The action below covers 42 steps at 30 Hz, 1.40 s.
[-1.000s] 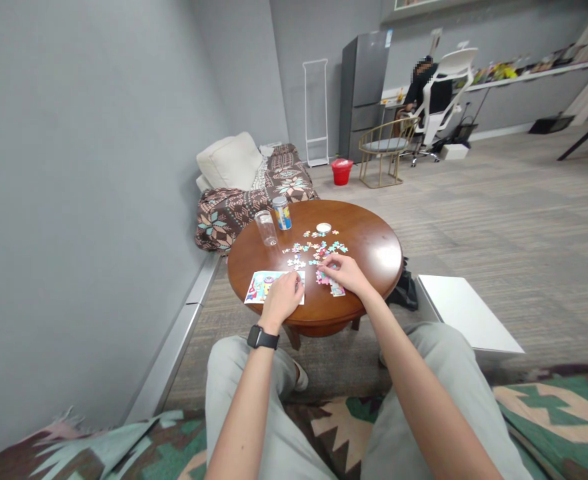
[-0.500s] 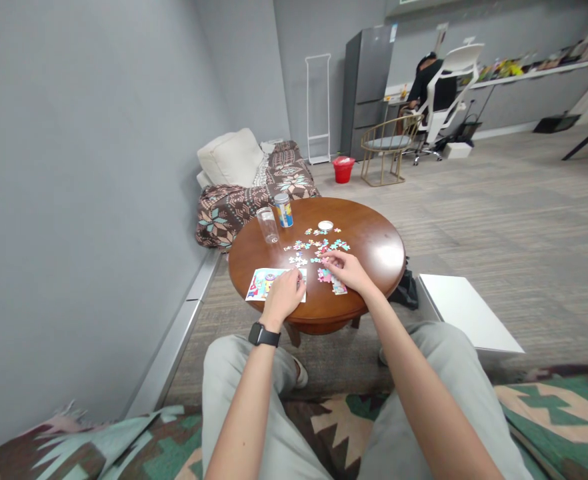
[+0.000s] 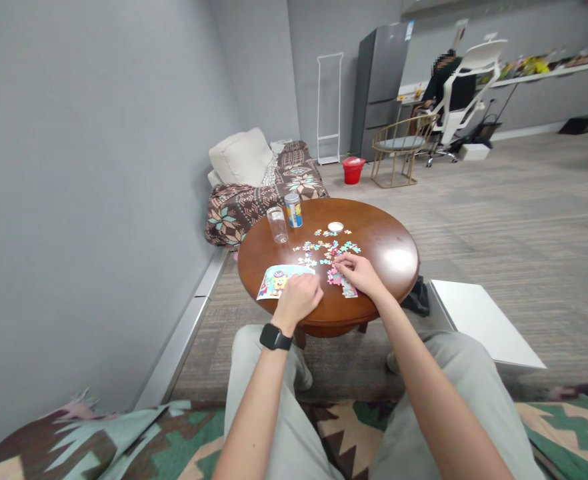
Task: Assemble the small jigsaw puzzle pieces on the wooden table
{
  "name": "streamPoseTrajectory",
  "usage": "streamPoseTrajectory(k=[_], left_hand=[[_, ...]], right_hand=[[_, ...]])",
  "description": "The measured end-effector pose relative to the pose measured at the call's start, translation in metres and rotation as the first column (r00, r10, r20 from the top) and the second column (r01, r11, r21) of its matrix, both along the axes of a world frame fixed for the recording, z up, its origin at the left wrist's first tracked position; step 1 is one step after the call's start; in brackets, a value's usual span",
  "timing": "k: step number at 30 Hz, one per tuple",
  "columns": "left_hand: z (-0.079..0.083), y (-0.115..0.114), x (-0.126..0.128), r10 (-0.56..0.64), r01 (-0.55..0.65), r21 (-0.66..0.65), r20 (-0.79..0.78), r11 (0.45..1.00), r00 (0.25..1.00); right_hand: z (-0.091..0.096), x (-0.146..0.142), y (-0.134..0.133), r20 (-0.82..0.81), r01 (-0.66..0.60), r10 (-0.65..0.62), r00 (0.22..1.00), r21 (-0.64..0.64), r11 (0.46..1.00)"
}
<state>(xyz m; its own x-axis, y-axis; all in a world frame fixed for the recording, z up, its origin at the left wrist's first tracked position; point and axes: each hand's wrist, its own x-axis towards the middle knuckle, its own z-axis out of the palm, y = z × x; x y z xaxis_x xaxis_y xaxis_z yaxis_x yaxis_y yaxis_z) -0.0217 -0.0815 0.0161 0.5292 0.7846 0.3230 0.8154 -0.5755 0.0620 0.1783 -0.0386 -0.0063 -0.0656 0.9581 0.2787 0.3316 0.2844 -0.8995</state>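
Observation:
On the round brown table [image 3: 381,220], my right hand [image 3: 360,273] has its thumb and fingertips pinched at a small jigsaw piece, mostly hidden by the fingers. Just below those fingertips is a joined patch of pink and pale jigsaw pieces [image 3: 349,291]. My left hand [image 3: 300,298], with curled fingers, rests over the right part of a colourful cartoon picture sheet [image 3: 273,280]; whatever is under its fingers is hidden. Several loose jigsaw pieces [image 3: 308,261] are scattered beyond both hands, blue, white and red among them.
A clear glass [image 3: 277,225] and a blue-and-yellow can [image 3: 293,212] stand at the table's back left. Behind the pieces lies a round white lid [image 3: 335,227]. A white box [image 3: 487,320] is on the floor at right. Farther back, a person sits in a white chair [image 3: 467,87].
The view has shifted a little, moving the scene rightward. My left hand has slid right off part of the sheet, and its fingers have turned downward. My right hand stays by the joined pieces.

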Motion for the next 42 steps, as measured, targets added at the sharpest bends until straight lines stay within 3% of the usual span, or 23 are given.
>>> streamPoseTrajectory(k=[3,6,10,13,16,20,23,27,31,38,42], left_hand=[[0.007,-0.013,0.019,-0.204,0.206,0.112,-0.024,0.972,0.979],[0.026,-0.024,0.041,-0.415,0.414,0.133,-0.021,0.901,0.91],[0.052,-0.022,0.048,-0.471,0.469,0.047,0.038,0.882,0.881],[0.051,-0.016,0.037,-0.42,0.419,0.032,0.102,0.907,0.902],[0.037,-0.012,0.023,-0.315,0.313,0.04,0.193,0.949,0.929],[0.021,-0.004,0.006,0.004,0.024,-0.083,0.314,0.996,0.95],[0.016,0.006,-0.003,0.15,-0.042,-0.328,0.31,0.944,0.939],[0.013,0.015,-0.007,0.184,-0.004,-0.522,0.294,0.853,0.938],[0.008,0.01,-0.003,0.182,-0.008,-0.506,0.295,0.863,0.938],[-0.001,-0.009,0.016,0.18,-0.099,-0.303,0.253,0.948,0.951],[-0.002,-0.014,0.02,0.164,-0.118,-0.229,0.195,0.966,0.967]], right_hand=[[-0.004,-0.001,0.002,-0.018,0.028,-0.027,0.999,0.016,0.999],[-0.007,-0.001,0.005,-0.001,0.062,-0.062,0.998,0.049,0.997],[-0.006,0.0,0.004,0.045,0.078,-0.083,0.995,0.1,0.992],[-0.002,0.0,0.002,0.054,0.043,-0.047,0.997,0.072,0.996],[0.0,-0.001,-0.001,0.096,0.015,-0.019,0.995,0.045,0.999],[0.001,-0.002,-0.004,0.216,0.004,-0.019,0.976,0.067,0.998],[0.005,-0.002,-0.005,0.25,0.002,-0.016,0.968,0.056,0.998],[0.012,-0.002,-0.006,0.242,0.007,-0.01,0.97,0.013,1.0],[0.013,-0.001,-0.008,0.243,0.007,-0.01,0.97,0.012,1.0],[0.016,-0.002,-0.01,0.245,-0.013,0.007,0.97,0.024,1.0],[0.019,-0.001,-0.018,0.246,0.026,-0.046,0.968,0.085,0.996]])
